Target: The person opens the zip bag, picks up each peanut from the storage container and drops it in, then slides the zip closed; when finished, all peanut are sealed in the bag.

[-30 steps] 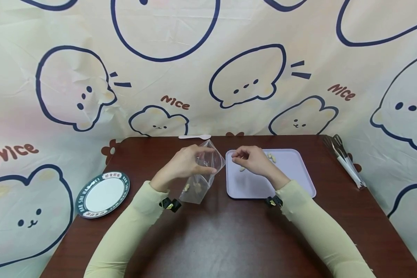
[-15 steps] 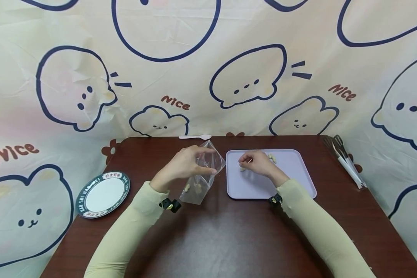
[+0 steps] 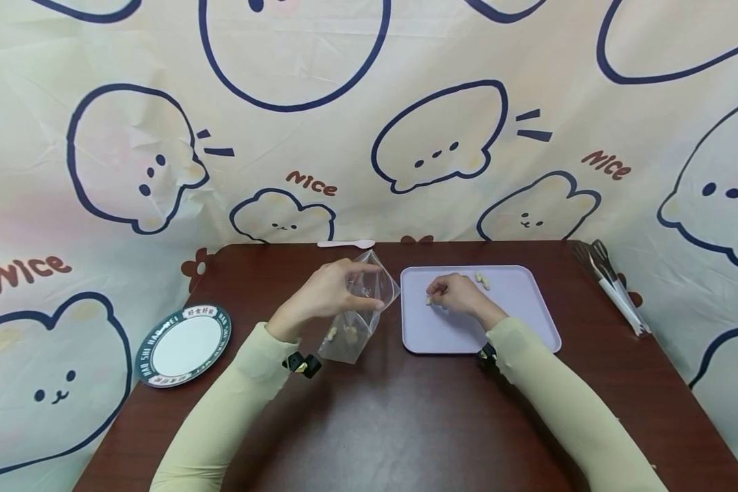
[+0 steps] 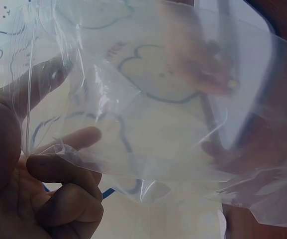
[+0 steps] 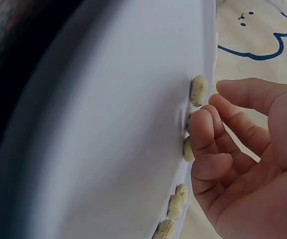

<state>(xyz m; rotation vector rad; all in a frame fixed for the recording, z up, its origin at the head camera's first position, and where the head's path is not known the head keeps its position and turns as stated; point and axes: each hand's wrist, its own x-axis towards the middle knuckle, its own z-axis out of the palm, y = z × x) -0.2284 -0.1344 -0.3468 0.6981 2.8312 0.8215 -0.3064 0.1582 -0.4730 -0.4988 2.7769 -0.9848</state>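
My left hand (image 3: 329, 290) holds a clear plastic zip bag (image 3: 346, 350) by its mouth, with thumb and fingers spread to keep the mouth wide. A few peanuts (image 3: 332, 333) lie in the bag's lower end. Over the left part of a pale lilac tray (image 3: 461, 335), my right hand (image 3: 461, 295) reaches down with loosely bent fingers. A peanut (image 5: 198, 90) sits right at its fingertips in the right wrist view, thumb and forefinger apart. More peanuts (image 5: 174, 206) lie on the tray beyond the hand, partly hidden by it.
A green-rimmed plate (image 3: 183, 346) stands at the table's left edge. A white spoon (image 3: 346, 244) lies along the back edge. White-handled utensils (image 3: 618, 294) lie at the right edge. A printed cloth (image 3: 443, 137) hangs behind the dark wooden table (image 3: 369, 424).
My right hand has moved from beside the bag's mouth rightward and down to the peanut on the tray. The left hand and the bag have stayed in place.
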